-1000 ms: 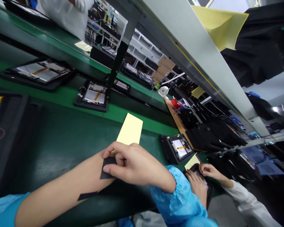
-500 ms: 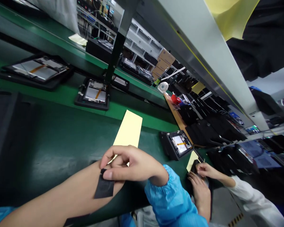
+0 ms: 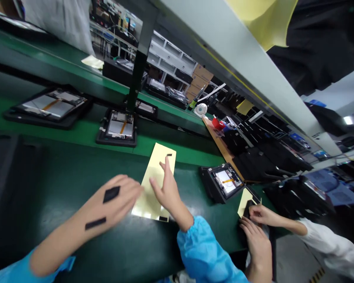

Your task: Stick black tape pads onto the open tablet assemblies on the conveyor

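My left hand point(image 3: 116, 200) hovers over the green mat, fingers stretched out toward the left edge of a yellow sheet point(image 3: 149, 202). A black tape piece point(image 3: 111, 193) sticks to its back, and a narrower black strip point(image 3: 95, 223) lies near the wrist. Over the sheet is my right hand point(image 3: 168, 190), its thumb and fingers spread with nothing visible in them. One finger points up to a small black strip point(image 3: 169, 155) at the sheet's far end. Another short black strip point(image 3: 163, 218) sits at the near end.
Opened tablet-like devices in black trays stand behind the mat, at the left point(image 3: 51, 104), in the middle point(image 3: 120, 125) and at the right point(image 3: 226, 179). A co-worker's hands point(image 3: 256, 232) work beside another yellow sheet point(image 3: 244, 201). A slanted metal beam point(image 3: 218, 51) crosses above.
My right hand has let go of the black tape on my left hand and moved up over the yellow sheet. My left hand has swung upward and now shows beside the sheet.
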Tool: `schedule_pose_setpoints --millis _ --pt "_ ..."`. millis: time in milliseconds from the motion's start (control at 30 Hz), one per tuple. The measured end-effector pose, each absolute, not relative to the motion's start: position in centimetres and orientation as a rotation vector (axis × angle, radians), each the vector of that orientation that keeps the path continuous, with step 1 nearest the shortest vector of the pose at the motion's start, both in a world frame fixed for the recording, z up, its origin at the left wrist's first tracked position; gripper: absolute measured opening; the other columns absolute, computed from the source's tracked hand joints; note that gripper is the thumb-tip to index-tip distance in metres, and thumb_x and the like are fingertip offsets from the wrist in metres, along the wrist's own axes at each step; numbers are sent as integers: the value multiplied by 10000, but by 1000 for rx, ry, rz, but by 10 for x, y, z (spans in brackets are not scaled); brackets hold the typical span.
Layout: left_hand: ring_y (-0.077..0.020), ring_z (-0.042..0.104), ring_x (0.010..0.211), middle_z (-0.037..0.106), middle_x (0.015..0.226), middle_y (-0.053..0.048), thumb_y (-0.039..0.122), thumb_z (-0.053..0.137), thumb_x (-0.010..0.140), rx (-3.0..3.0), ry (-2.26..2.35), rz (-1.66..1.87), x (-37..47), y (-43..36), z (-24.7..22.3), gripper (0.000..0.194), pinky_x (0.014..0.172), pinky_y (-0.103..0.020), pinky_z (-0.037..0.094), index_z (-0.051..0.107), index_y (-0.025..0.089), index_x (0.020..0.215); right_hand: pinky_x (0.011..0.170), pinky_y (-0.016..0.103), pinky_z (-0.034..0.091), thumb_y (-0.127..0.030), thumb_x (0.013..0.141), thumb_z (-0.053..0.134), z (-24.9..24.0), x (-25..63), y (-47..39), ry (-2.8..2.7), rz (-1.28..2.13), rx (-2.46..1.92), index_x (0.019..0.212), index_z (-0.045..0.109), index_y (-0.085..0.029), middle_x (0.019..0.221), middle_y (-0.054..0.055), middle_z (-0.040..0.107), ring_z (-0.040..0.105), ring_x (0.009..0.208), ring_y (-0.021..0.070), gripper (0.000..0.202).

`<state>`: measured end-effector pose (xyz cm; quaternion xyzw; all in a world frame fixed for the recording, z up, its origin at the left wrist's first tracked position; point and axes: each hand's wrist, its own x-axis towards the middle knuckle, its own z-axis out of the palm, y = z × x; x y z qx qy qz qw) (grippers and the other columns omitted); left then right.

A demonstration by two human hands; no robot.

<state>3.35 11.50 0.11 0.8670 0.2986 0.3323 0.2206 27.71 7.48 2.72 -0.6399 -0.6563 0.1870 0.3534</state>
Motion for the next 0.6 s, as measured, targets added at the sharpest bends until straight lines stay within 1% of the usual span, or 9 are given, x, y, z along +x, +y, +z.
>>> schedule_pose_setpoints --millis 33,67,167,267,367,433,467,533,600 --pt "-274 714 1223 782 1254 -43 487 464 1115 2293 988 960 34 134 -1 381 1189 -405 560 771 290 1227 1338 672 402 -480 1019 680 12 288 71 -1818 419 -1773 1756 354 -155 1758 278 507 440 1689 427 869" --pt "-300 698 1279 767 1307 -71 500 449 1112 2196 1145 994 35 153 -5 412 1198 -431 559 752 266 1264 1349 681 387 -469 1021 672 -1 300 67 -1899 396 -1887 1765 366 -165 1793 258 472 405 1710 431 860" --pt "-388 642 1387 696 1403 -202 427 391 1065 1985 1501 1061 37 209 -20 497 1244 -549 523 668 149 1370 1335 738 379 -391 1027 625 -16 347 58 -1874 368 -1978 1734 450 -125 1760 288 508 459 1673 470 776" --pt "-475 538 1499 595 1492 -319 402 409 1023 1819 1739 1087 39 253 -36 615 1304 -641 433 573 21 1477 1330 774 353 -407 1041 590 -2 392 61 -1798 306 -2016 1712 483 -113 1736 321 522 472 1660 490 741" --pt "-485 445 1590 491 1617 -348 426 435 1051 1757 1814 1074 45 285 -47 694 1361 -643 353 478 -20 1581 1378 720 303 -432 1032 625 19 402 85 -1774 275 -1964 1712 488 -137 1753 285 519 402 1709 452 754" --pt "-491 460 1584 533 1595 -336 428 462 1072 1747 1822 1032 49 303 -52 706 1384 -697 267 446 -5 1629 1392 642 326 -420 1070 583 27 381 116 -1756 270 -1899 1771 379 -127 1790 270 472 388 1726 397 787" --pt "-496 485 1563 582 1545 -329 411 469 1081 1741 1826 1009 51 311 -54 702 1380 -736 232 431 1 1649 1376 595 375 -407 1101 539 27 363 136 -1741 279 -1867 1806 286 -121 1792 270 469 440 1703 363 802" --pt "-486 556 1501 658 1441 -303 348 468 1098 1729 1830 975 50 325 -57 675 1342 -772 274 398 23 1685 1265 529 527 -407 1126 544 24 320 179 -1695 358 -1822 1843 129 -132 1684 263 609 632 1559 337 873" --pt "-440 639 1404 681 1405 -263 305 469 1121 1736 1806 969 47 335 -59 640 1257 -725 439 376 72 1710 1140 512 618 -403 1086 645 18 277 220 -1648 446 -1814 1832 189 -115 1516 261 744 757 1393 372 921"
